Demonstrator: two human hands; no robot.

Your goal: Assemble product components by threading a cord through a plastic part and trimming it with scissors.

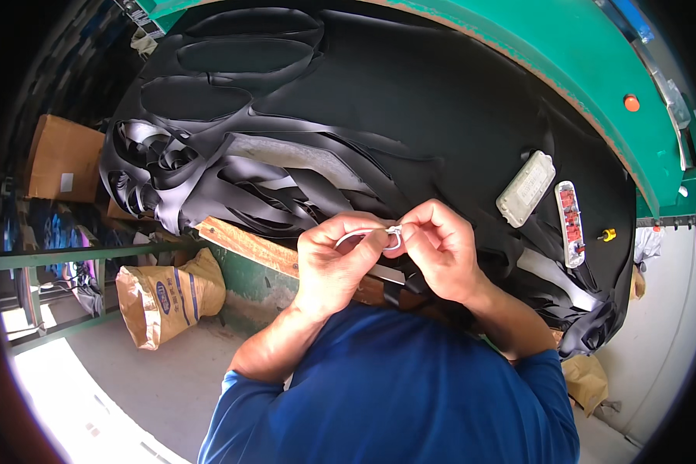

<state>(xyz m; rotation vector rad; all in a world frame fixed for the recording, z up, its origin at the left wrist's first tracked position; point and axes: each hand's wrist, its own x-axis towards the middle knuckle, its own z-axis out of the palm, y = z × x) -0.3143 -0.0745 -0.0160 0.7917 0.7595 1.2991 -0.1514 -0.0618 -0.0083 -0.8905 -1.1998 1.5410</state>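
My left hand (337, 259) and my right hand (447, 251) meet in front of my body, over the near edge of the table. Both are closed in a pinch on a thin white cord (352, 235), which curves in a loop between them. A small pale piece (395, 230) shows at the fingertips; its kind is too small to make out. To the right lie a pale oblong plastic cover (527, 188) and a narrow white casing (571, 224) with red parts inside. Beside the casing is a small yellow object (609, 234) with a dark tip.
Black sheet material (410, 85) with cut-out ovals covers the table, its offcut strips (286, 189) heaped at the left. A green machine frame (580, 85) with an orange button (632, 103) arches behind. A paper sack (170, 298) stands on the floor left, below a cardboard box (66, 158).
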